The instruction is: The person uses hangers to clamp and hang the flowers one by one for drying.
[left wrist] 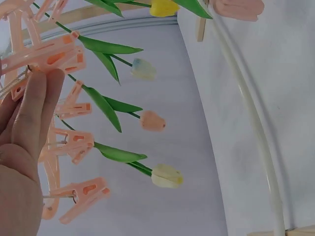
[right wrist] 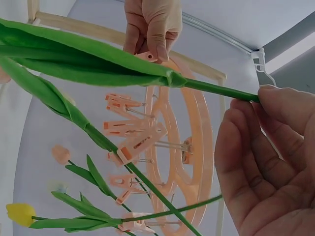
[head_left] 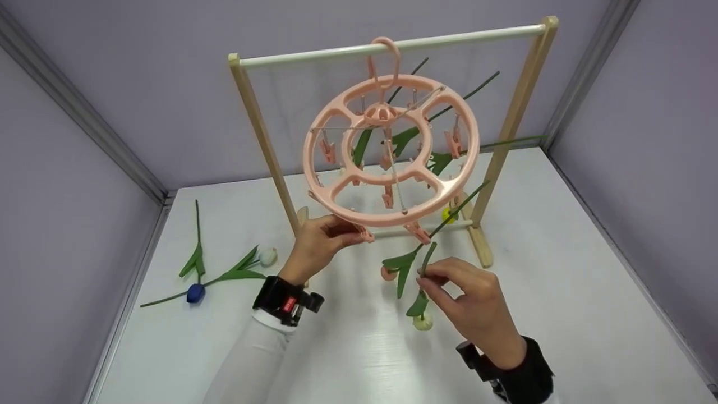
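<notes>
My left hand pinches a pink clothespin at the front rim of a round pink clip hanger. That clothespin also shows beside the fingers in the left wrist view. My right hand pinches the green stem of a tulip with a cream flower, which points down below the rim. The stem runs between thumb and fingers in the right wrist view; its flower is outside that view. A peach tulip hangs nearby from another clothespin.
The hanger hooks over the white bar of a wooden stand. Several tulips hang from its clips, including a yellow one. At the left, a blue tulip and a white tulip lie on the white table.
</notes>
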Demonstrator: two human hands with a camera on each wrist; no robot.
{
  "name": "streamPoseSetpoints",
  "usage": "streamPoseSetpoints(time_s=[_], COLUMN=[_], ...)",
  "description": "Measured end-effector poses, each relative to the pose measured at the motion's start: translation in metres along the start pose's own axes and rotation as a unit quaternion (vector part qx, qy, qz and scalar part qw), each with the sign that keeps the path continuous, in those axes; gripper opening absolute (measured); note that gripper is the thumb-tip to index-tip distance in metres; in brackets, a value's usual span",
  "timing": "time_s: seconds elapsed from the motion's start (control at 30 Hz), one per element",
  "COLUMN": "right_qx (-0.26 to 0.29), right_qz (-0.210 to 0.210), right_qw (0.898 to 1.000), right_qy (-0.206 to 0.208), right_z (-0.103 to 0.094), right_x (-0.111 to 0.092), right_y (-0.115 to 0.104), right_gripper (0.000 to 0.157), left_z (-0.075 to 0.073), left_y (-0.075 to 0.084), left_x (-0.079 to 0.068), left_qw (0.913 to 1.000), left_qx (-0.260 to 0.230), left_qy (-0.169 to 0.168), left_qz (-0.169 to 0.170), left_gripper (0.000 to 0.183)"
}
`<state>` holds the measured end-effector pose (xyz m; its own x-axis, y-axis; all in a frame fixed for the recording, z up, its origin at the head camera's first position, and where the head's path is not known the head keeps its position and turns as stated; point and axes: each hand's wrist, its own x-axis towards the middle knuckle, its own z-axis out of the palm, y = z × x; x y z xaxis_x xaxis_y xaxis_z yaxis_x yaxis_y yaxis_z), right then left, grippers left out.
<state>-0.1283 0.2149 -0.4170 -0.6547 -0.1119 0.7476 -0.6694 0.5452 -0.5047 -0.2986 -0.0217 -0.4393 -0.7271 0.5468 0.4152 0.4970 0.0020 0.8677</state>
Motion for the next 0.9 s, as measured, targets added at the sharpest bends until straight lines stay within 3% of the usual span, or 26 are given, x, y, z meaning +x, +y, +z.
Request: streamPoseSetpoints(time_s=[0.33, 0.73, 0.9], right_qx=[0.018, 0.021, 0.003], right_qz=[0.044, 0.058, 0.053], right_qw=[0.999, 0.998, 0.999], right_qy=[-0.001, 0.002, 0.013], right_z=[0.004, 0.001, -0.003], right_x=[0.000, -0.001, -0.001], right_y=[0.004, 0.006, 0.007], right_gripper=[0.021, 0.021, 0.025], left_z=[0.017, 0.042, 0.054], left_y=[0.010, 0.024, 0.031], left_x=[-0.008, -0.022, -0.026], left_qw=[0.9950, 0.9961, 0.9982], left_qx=[-0.092, -0.087, -0.052], left_qy=[-0.029, 0.010, 0.029], left_qz=[-0.027, -0.005, 0.011], left_gripper=[0.028, 0.034, 0.036])
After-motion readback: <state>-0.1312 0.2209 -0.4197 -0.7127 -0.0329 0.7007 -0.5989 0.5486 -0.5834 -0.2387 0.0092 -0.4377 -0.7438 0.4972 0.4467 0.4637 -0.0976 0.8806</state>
